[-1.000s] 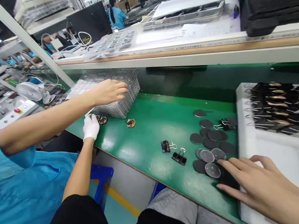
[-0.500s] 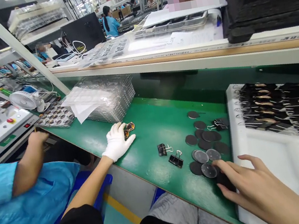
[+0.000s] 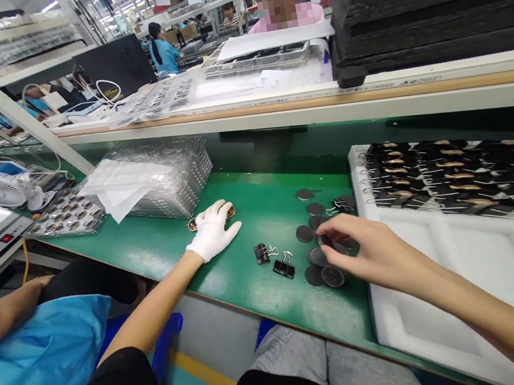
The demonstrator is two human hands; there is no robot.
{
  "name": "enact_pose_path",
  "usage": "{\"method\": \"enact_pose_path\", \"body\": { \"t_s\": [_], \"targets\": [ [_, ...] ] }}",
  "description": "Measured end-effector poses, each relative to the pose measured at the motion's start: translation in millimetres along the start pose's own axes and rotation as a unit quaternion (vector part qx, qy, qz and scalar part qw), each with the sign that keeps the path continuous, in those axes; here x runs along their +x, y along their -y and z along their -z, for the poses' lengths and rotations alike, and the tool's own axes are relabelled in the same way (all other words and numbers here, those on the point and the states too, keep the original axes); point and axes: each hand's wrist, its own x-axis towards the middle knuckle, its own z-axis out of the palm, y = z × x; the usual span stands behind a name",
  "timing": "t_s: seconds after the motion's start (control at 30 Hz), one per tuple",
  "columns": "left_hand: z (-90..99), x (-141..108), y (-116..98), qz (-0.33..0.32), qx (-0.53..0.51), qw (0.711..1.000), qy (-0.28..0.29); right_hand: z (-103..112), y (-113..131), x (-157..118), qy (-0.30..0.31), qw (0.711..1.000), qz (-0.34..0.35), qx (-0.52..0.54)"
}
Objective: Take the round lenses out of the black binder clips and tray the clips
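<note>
My left hand, in a white glove, lies spread on the green table over small round orange-and-black parts, partly covering them. Bare, my right hand pinches a dark round disc between thumb and fingers, just above a loose group of discs. Among these, black discs lie flat, and a clear-faced disc rests at the near side. Two black binder clips sit between my hands. Another black clip lies behind the discs.
A white foam tray with rows of black parts stands at the right. Stacked clear plastic trays are at the back left. A shelf edge crosses above the table. A co-worker's blue sleeve is at the left.
My right hand has moved back over the disc group and now pinches a disc. The gloved left hand has shifted over the orange-and-black parts, covering more of them. The view has turned right.
</note>
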Motion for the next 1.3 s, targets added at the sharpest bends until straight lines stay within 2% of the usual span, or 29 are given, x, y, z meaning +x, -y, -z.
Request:
{"method": "enact_pose_path", "body": {
  "t_s": [0.07, 0.1, 0.13, 0.2, 0.27, 0.3, 0.33, 0.4, 0.43, 0.5, 0.57, 0.63, 0.73, 0.8, 0.87, 1.03, 1.17, 1.3],
  "targets": [
    [-0.1, 10, -3, 0.02, 0.007, 1.0, -0.007, 0, 1, 9, -0.029, 0.989, -0.079, 0.122],
    [0.3, 17, -3, 0.023, 0.01, 1.0, -0.005, 1, 2, 12, -0.04, 0.973, -0.121, 0.192],
    [1.0, 23, -3, 0.02, 0.013, 1.0, 0.001, 2, 1, 15, -0.045, 0.949, -0.162, 0.265],
    [3.2, 37, -4, -0.004, 0.015, 1.0, 0.017, 5, 0, 18, -0.041, 0.882, -0.233, 0.408],
    [6.1, 49, -9, -0.039, 0.012, 0.999, 0.028, 7, -3, 19, -0.038, 0.81, -0.284, 0.511],
    [7.8, 54, -15, -0.059, 0.007, 0.998, 0.031, 7, -5, 19, -0.04, 0.783, -0.299, 0.543],
    [9.8, 58, -22, -0.08, 0.001, 0.996, 0.032, 7, -7, 19, -0.046, 0.764, -0.307, 0.566],
    [14.4, 63, -42, -0.128, -0.02, 0.991, 0.03, 7, -10, 18, -0.062, 0.744, -0.302, 0.593],
    [16.9, 65, -54, -0.151, -0.032, 0.988, 0.028, 6, -11, 17, -0.073, 0.742, -0.293, 0.598],
    [22.2, 69, -81, -0.206, -0.064, 0.976, 0.021, 6, -12, 14, -0.099, 0.76, -0.262, 0.587],
    [27.2, 71, -110, -0.272, -0.1, 0.957, -0.01, 6, -12, 11, -0.118, 0.795, -0.23, 0.549],
    [31.2, 72, -135, -0.345, -0.128, 0.927, -0.072, 7, -11, 8, -0.144, 0.829, -0.206, 0.499],
    [34.7, 69, -161, -0.423, -0.144, 0.881, -0.155, 3, -13, 8, -0.192, 0.874, -0.177, 0.409],
    [35.3, 66, -169, -0.452, -0.147, 0.863, -0.171, -2, -16, 9, -0.214, 0.886, -0.171, 0.374],
    [34.9, 63, -171, -0.47, -0.144, 0.852, -0.179, -7, -20, 10, -0.215, 0.883, -0.184, 0.374],
    [30.4, 63, -167, -0.482, -0.143, 0.845, -0.186, -8, -21, 12, -0.086, 0.871, -0.208, 0.436],
    [31.3, 66, -165, -0.471, -0.157, 0.861, -0.114, -3, -21, 12, -0.119, 0.85, -0.222, 0.462],
    [53.3, 75, -154, -0.392, -0.191, 0.9, -0.011, 2, -24, 12, -0.164, 0.813, -0.246, 0.502]
  ]
}}
